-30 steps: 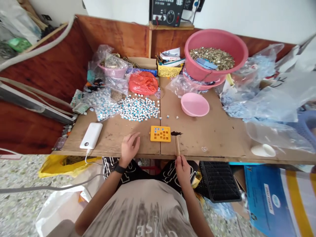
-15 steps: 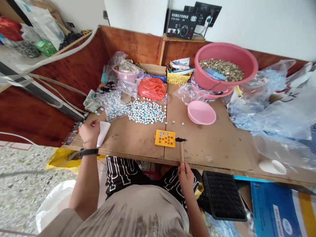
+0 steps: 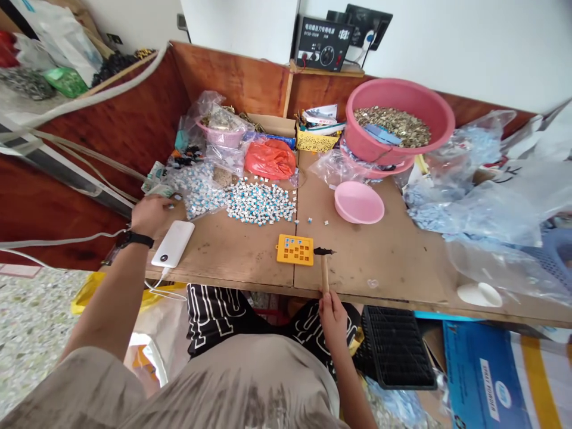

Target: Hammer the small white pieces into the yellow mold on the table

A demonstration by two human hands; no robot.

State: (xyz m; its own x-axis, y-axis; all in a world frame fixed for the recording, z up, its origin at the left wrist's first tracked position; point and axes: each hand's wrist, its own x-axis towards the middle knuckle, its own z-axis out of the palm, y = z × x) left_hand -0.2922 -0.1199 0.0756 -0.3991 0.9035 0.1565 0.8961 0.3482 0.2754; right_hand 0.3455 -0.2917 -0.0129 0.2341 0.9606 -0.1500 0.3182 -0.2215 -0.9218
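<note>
My right hand (image 3: 333, 311) grips the wooden handle of a small hammer (image 3: 325, 271). The hammer's dark head lies beside the right end of a yellow tray (image 3: 295, 258) with square pockets, a few of them holding blue-and-white pieces. At the table's left side, my left hand (image 3: 153, 215) is beside the bag of small pieces, its fingers curled together; what they hold, if anything, I cannot make out. Close by that wrist lies a white power bank (image 3: 173, 244) with a cable plugged in. A heap of small blue-and-white pieces (image 3: 260, 202) covers the middle of the table.
Behind the heap sits a red plastic bag (image 3: 270, 159). A shallow pink bowl (image 3: 359, 204) stands in front of a large pink tub (image 3: 447, 113) of metal pieces. Clear bags (image 3: 496, 208) crowd the right side. A black power supply (image 3: 322, 44) is on the back ledge.
My left hand has moved left and away from me, uncovering the power bank. My right hand still holds the hammer beside the yellow tray. The view has shifted slightly.
</note>
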